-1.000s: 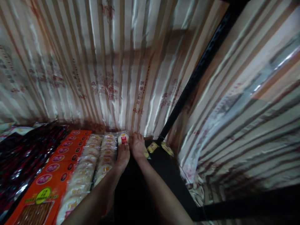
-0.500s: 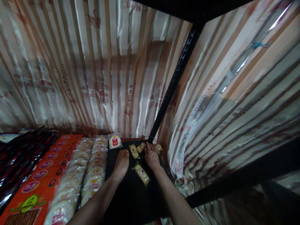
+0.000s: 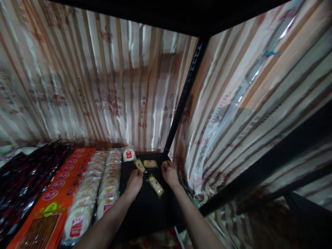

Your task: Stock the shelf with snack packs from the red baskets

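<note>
Both of my arms reach deep onto a black shelf (image 3: 145, 212). My left hand (image 3: 134, 181) has its fingers curled, with the tips on a small yellow snack packet (image 3: 139, 165). Over by the back right corner, my right hand (image 3: 169, 173) is curled too, and a bit of another yellow packet (image 3: 164, 162) shows at its fingertips. A third packet (image 3: 156, 185) lies loose between my hands. Another one (image 3: 150, 163) rests flat near the back. A round white cake in a wrapper (image 3: 128, 154) sits just behind my left hand.
Rows of wrapped round white cakes (image 3: 103, 186) fill the shelf left of my hands, then orange packs (image 3: 59, 180) and dark glossy bags (image 3: 20, 180). Striped plastic sheeting (image 3: 103, 86) closes the back and right side. A black post (image 3: 181, 100) stands in the corner, under an upper shelf (image 3: 155, 14).
My left hand has gone from lying flat to curled on a yellow packet. The right hand has drawn back slightly from the corner. The view has tilted up, showing more of the upper shelf.
</note>
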A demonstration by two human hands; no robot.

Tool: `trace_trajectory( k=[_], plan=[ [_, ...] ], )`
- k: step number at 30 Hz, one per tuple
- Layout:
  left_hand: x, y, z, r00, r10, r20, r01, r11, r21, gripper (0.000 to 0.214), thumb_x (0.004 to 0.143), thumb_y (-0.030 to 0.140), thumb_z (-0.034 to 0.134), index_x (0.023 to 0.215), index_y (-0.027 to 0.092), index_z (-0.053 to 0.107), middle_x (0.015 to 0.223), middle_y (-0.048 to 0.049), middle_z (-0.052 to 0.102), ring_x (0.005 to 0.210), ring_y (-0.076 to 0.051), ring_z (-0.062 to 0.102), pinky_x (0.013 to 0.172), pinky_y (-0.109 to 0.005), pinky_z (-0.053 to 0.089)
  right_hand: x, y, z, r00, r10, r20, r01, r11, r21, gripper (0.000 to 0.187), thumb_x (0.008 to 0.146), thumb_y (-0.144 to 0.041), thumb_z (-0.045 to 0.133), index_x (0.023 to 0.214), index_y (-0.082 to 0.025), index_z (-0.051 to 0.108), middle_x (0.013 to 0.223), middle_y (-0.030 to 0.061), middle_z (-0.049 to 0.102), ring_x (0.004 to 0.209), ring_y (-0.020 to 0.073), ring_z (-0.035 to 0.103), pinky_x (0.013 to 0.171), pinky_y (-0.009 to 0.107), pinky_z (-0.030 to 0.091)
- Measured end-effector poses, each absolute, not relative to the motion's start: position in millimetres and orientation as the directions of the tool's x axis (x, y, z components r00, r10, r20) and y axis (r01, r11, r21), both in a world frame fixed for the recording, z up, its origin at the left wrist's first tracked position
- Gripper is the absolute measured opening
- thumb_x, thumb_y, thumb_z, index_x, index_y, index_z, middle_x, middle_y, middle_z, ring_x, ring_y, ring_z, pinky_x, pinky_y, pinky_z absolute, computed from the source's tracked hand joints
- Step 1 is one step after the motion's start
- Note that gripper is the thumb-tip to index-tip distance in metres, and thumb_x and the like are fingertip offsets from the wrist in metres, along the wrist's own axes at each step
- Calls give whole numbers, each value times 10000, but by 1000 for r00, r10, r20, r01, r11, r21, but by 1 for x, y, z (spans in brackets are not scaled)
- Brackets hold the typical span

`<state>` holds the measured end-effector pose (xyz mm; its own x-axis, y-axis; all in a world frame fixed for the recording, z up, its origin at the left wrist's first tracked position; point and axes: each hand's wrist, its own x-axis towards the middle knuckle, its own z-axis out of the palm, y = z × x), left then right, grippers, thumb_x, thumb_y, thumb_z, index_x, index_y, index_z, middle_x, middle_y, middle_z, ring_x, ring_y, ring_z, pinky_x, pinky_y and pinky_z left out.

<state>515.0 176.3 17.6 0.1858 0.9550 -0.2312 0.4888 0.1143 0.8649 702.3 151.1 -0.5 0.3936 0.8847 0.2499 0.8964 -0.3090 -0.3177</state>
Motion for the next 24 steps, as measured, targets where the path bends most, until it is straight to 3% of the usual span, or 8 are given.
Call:
trace_trajectory(
  k=[3,6,8,13,18,24],
  plan=[
    [518,175,21,176,950,-259,522,133,843,409,846,282,381,1210,128,487,1419,-139,375,1333,-216,298,1084,-316,224,703,138,1,337,918,210,893,-241,-379,276,754,-65,438,851,-172,673,1175,105,592,1111,181,533,946,277,395],
    [522,180,21,180,947,-266,537,132,833,442,851,268,368,1261,121,438,1465,-141,281,1366,-214,213,1106,-320,165,700,119,-6,338,917,209,860,-211,-465,291,766,-99,427,914,-175,667,1061,86,648,1020,170,590,921,271,430],
    [525,186,19,196,946,-258,536,117,836,442,853,251,358,1279,149,419,1472,-106,281,1371,-180,192,1112,-300,147,697,106,-16,342,909,237,842,-185,-506,323,812,-171,405,1023,-175,649,1084,85,649,1047,176,585,942,295,431],
    [539,201,9,258,939,-227,524,61,849,417,829,195,392,1236,151,471,1441,-85,352,1350,-137,252,1106,-246,156,686,86,-40,416,853,315,837,-224,-498,470,861,-385,370,1208,-137,568,1387,132,420,1308,253,342,1045,402,343],
    [563,192,5,337,919,-205,498,11,867,366,843,239,402,1176,185,544,1410,-58,406,1324,-146,316,1099,-256,210,677,80,-51,426,834,351,844,-226,-487,545,865,-444,342,1267,-115,508,1419,141,366,1327,255,301,1071,408,303],
    [566,172,19,319,929,-187,485,10,875,414,850,261,386,1221,127,512,1437,-108,350,1336,-182,294,1110,-284,203,678,75,-44,425,823,377,839,-202,-505,576,886,-436,274,1272,-66,488,1417,179,352,1344,283,244,1072,457,273]
  ],
)
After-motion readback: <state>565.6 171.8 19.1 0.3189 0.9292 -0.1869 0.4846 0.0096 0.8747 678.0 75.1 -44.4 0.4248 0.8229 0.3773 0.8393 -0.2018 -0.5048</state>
